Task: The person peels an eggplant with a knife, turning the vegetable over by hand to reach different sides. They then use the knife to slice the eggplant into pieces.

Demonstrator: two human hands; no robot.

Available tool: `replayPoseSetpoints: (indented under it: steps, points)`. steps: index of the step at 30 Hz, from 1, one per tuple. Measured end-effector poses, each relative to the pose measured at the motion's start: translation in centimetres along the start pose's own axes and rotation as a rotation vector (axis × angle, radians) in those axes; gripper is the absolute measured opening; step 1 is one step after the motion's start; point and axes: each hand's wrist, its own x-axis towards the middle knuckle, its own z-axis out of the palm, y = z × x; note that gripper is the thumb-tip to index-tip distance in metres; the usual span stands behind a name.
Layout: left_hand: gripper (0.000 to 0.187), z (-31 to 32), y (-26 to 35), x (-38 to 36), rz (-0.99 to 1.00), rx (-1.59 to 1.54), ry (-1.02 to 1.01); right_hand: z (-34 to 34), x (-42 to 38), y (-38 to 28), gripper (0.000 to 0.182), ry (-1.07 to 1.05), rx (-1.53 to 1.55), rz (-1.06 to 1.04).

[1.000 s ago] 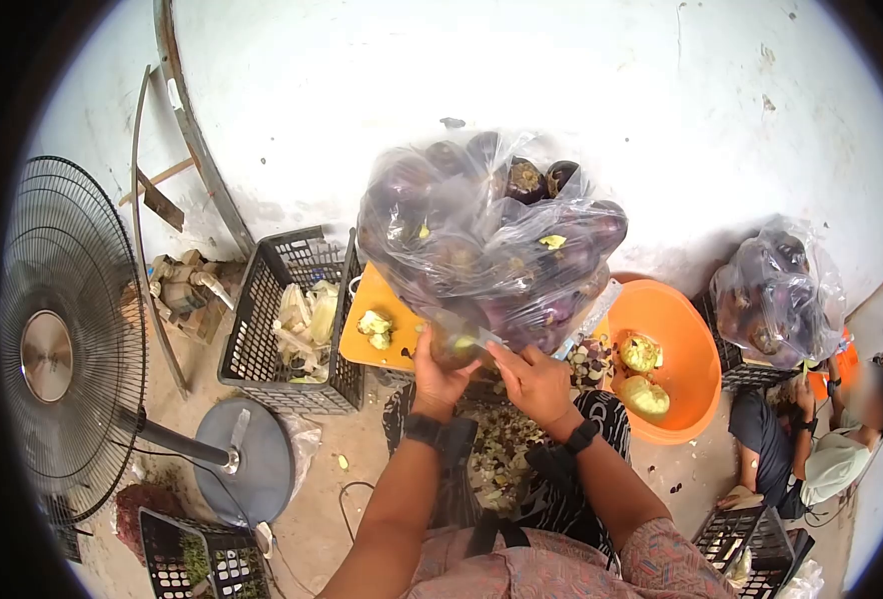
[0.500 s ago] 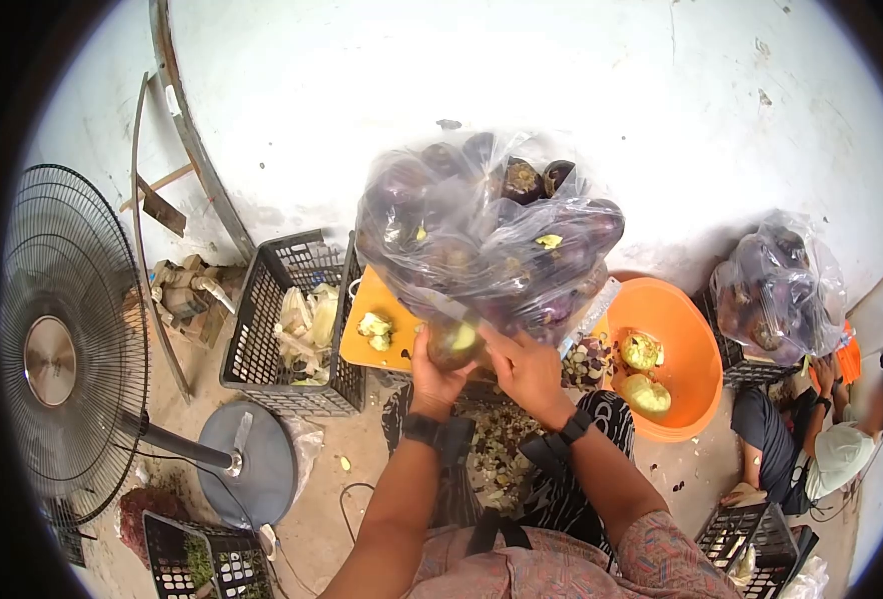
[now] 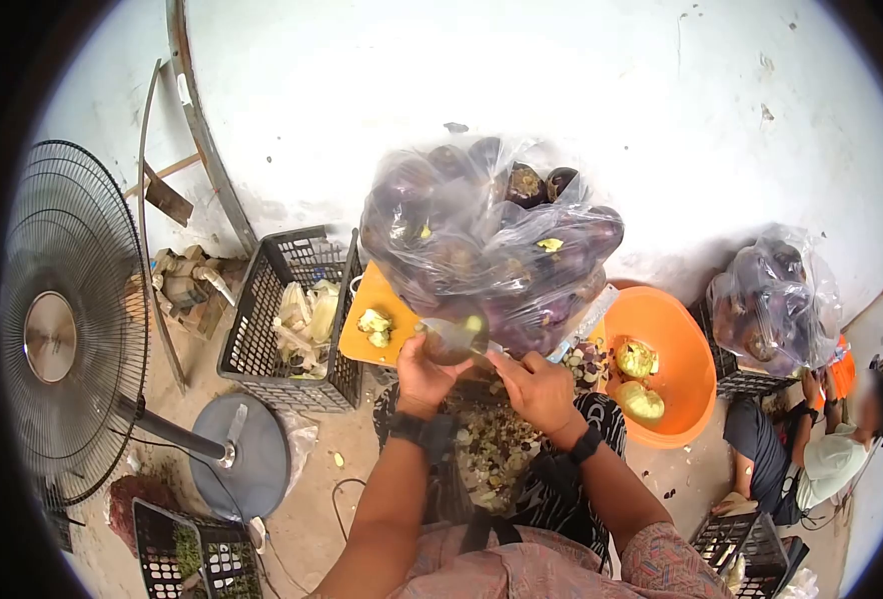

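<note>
left hand (image 3: 424,371): wrapped around an eggplant (image 3: 451,339), held up just in front of the bag (image 3: 486,245)
right hand (image 3: 539,387): closed on a knife (image 3: 461,334), blade laid across the eggplant's pale cut end
bag: clear plastic, stuffed with purple eggplants, right behind both hands
board (image 3: 377,324): orange, left of the bag, couple of trimmed bits on it
tub (image 3: 676,349): orange, to the right, peeled pieces inside
crate (image 3: 287,319): black, left of the board, pale scraps in it
fan (image 3: 62,329): far left, on the floor
</note>
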Motion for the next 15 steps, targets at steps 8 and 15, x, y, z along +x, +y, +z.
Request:
replayPoseSetpoints:
  steps: [8,15]
  points:
    - [0.049,-1.3,0.3,0.5,0.043,0.074,0.048,0.5,-0.3,-0.2,0.047,0.004,-0.002,-0.052]
    - [0.056,0.1,0.9,0.6,0.006,0.007,0.129,0.9,-0.4,-0.2,0.049,-0.013,0.000,-0.108]
